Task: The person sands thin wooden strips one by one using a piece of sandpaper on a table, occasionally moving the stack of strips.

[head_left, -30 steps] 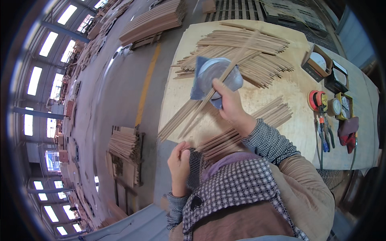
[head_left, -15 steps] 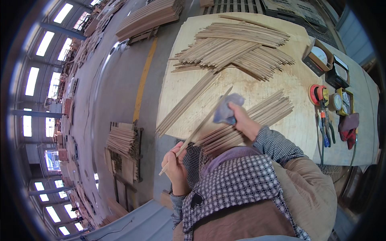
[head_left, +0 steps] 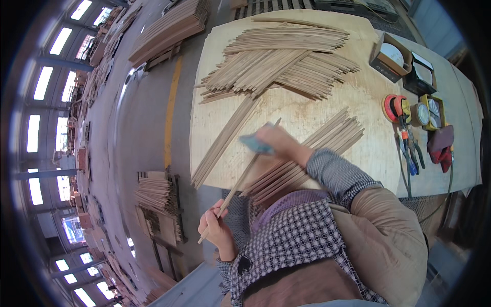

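Observation:
My left hand (head_left: 217, 228) is closed around the near end of a thin wooden strip (head_left: 239, 184), which slants up and away over the plywood sheet (head_left: 204, 112). Farther along it, my right hand (head_left: 277, 140) grips a bluish-grey cloth (head_left: 254, 144) against the strip; both are smeared by motion. Under my right forearm lies a bundle of similar strips (head_left: 335, 134), their near ends toward my body. A second narrow bundle (head_left: 225, 140) rests on the left side of the sheet. Beyond my hands is a large crisscrossed pile of strips (head_left: 291, 42).
On the right of the table stand open boxes (head_left: 391, 57) holding white discs, an orange-red sander (head_left: 392, 108), pliers (head_left: 417, 151) and a dark red cloth (head_left: 441, 148). Floor left of the table carries a stack of strips on a rack (head_left: 155, 194) and stacked boards (head_left: 171, 30).
My right hand and the cloth have slid left across the strip. My left hand has lowered slightly with the near end. The whole view has shifted a little.

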`<action>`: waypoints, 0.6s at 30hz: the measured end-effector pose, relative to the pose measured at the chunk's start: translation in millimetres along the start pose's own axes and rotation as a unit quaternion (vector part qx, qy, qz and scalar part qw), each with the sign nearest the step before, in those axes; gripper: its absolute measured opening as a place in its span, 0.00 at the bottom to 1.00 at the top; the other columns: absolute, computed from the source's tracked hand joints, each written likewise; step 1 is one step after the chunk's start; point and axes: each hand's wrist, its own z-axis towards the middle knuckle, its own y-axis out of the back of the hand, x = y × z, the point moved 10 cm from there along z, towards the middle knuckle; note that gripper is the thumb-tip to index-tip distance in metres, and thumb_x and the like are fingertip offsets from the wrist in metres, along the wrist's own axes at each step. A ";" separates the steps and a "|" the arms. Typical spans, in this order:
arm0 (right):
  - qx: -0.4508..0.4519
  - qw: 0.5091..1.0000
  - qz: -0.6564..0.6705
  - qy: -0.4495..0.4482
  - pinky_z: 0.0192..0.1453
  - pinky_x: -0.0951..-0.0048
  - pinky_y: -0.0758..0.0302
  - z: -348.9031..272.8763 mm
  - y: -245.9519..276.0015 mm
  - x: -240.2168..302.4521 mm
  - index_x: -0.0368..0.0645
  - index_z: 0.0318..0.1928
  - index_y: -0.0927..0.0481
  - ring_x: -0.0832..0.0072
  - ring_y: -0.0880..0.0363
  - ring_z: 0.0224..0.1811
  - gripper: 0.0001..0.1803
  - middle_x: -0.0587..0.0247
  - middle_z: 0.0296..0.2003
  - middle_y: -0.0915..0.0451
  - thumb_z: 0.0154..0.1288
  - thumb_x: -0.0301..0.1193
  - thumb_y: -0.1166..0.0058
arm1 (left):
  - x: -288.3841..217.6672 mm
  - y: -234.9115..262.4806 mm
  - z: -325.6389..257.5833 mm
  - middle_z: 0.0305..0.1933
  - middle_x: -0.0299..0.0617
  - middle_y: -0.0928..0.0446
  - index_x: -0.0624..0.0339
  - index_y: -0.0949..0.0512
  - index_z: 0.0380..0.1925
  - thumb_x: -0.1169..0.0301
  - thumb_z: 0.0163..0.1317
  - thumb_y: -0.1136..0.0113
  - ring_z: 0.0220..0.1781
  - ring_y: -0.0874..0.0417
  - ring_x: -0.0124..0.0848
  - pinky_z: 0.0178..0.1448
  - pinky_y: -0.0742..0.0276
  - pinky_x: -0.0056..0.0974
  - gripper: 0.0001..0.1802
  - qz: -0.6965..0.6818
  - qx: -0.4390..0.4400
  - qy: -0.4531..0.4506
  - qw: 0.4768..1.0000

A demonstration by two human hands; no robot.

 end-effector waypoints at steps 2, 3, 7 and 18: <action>-0.211 0.975 -0.062 0.033 0.51 0.57 0.26 -15.0 5.2 -45.4 0.42 0.46 0.22 0.57 0.22 0.43 0.15 0.51 0.39 0.22 0.70 0.37 0.55 | 1.5 3.0 2.4 0.34 0.60 0.18 0.75 0.24 0.28 0.68 0.71 0.56 0.33 0.15 0.37 0.35 0.16 0.30 0.19 -0.025 -0.022 -0.012 0.999; -0.262 0.957 -0.116 0.036 0.49 0.57 0.25 -19.8 16.8 -43.2 0.42 0.44 0.21 0.57 0.22 0.41 0.15 0.51 0.37 0.21 0.70 0.38 0.55 | 2.8 6.9 6.8 0.34 0.60 0.18 0.74 0.25 0.28 0.67 0.71 0.56 0.33 0.15 0.38 0.35 0.16 0.31 0.20 -0.027 -0.035 -0.013 0.999; -0.243 0.965 0.018 0.101 0.42 0.61 0.27 -11.5 13.8 31.7 0.46 0.34 0.22 0.63 0.23 0.36 0.04 0.58 0.30 0.24 0.63 0.28 0.50 | 1.3 18.1 24.5 0.30 0.58 0.19 0.67 0.27 0.25 0.60 0.73 0.56 0.28 0.16 0.37 0.32 0.17 0.30 0.22 -0.032 -0.068 -0.017 0.997; -0.098 0.995 -0.025 -0.017 0.67 0.49 0.38 -15.2 -17.9 -73.8 0.50 0.51 0.26 0.62 0.31 0.63 0.18 0.59 0.54 0.25 0.59 0.34 0.41 | -55.7 -30.8 12.5 0.52 0.62 0.23 0.69 0.29 0.53 0.53 0.62 0.36 0.43 0.16 0.43 0.49 0.18 0.41 0.32 0.004 0.186 -0.092 0.978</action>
